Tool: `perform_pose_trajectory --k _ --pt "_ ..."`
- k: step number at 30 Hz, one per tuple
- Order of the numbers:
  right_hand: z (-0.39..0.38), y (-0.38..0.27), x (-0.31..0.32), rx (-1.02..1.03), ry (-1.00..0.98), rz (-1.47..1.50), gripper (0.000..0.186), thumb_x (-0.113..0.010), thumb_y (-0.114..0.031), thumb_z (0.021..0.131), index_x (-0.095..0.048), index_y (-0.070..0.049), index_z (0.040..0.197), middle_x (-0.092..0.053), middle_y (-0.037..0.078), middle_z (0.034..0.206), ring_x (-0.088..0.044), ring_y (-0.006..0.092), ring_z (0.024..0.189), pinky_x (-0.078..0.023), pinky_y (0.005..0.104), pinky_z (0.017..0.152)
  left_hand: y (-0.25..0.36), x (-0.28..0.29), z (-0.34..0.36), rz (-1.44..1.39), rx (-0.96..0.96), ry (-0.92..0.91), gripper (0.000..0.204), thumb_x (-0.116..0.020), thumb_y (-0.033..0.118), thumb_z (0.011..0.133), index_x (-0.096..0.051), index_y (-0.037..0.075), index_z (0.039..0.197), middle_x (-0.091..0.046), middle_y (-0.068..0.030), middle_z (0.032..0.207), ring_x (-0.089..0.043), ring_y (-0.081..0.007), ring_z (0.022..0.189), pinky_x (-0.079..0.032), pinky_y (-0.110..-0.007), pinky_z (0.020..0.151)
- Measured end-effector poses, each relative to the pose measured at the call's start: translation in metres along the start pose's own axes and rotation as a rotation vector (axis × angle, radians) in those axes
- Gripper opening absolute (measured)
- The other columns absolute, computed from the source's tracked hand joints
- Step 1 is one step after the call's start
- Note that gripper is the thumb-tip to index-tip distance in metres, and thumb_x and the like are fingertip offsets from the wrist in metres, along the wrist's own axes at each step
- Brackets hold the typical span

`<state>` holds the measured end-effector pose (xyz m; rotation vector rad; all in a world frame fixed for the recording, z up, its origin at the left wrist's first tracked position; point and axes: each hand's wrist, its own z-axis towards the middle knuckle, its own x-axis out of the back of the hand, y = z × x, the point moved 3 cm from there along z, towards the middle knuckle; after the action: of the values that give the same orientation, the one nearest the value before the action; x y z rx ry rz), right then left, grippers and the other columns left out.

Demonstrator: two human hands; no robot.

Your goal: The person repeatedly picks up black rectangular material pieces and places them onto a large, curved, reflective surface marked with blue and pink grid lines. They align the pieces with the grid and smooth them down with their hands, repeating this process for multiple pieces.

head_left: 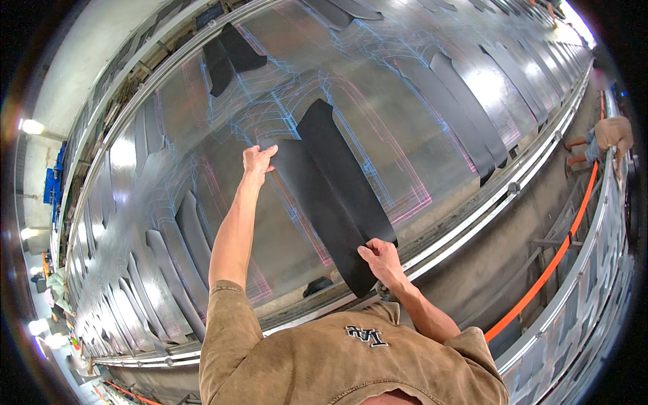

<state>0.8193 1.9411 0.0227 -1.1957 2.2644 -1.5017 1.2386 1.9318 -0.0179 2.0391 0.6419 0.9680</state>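
Note:
A long black sheet panel (331,192), cut to a shape with a lengthwise crease or seam, lies across the grey work surface (398,155) in front of me. Blue and pink outlines are drawn on that surface around and beneath it. At the panel's far left corner, my left hand (258,163) is closed, pinching the edge between thumb and fingers. My right hand (382,260) is closed at the near end by the right edge, thumb and fingertips on the material. The panel's near tip reaches over the edge of the surface.
A smaller black piece (233,57) lies farther off at the left. More dark panels (466,111) lie to the right, and others (172,273) to the left. Metal rails (472,219) line the near edge. An orange strip (547,277) runs along the right, where another person (613,133) is.

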Motion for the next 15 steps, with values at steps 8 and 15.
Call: perform_pose_trajectory --k 8,15 --pt "0.017 0.004 -0.017 -0.086 0.081 0.015 0.036 -0.068 -0.030 0.090 -0.067 0.006 0.090 -0.060 0.009 0.064 -0.053 0.0121 0.060 -0.044 0.0338 0.057 0.012 -0.003 0.027 0.030 -0.073 0.085 0.035 -0.081 0.020 0.079 -0.068 -0.006 0.098 -0.072 -0.0147 0.096 -0.071 -0.0211 0.080 -0.061 -0.036 0.059" --pt "0.024 0.013 -0.021 -0.103 0.085 0.064 0.031 -0.069 -0.025 0.091 -0.066 0.005 0.086 -0.054 0.000 0.063 -0.047 0.0073 0.060 -0.039 0.0288 0.054 0.025 -0.003 0.011 0.071 -0.064 0.032 0.034 -0.082 0.021 0.079 -0.068 -0.005 0.095 -0.072 -0.0144 0.092 -0.070 -0.0196 0.078 -0.059 -0.035 0.058"
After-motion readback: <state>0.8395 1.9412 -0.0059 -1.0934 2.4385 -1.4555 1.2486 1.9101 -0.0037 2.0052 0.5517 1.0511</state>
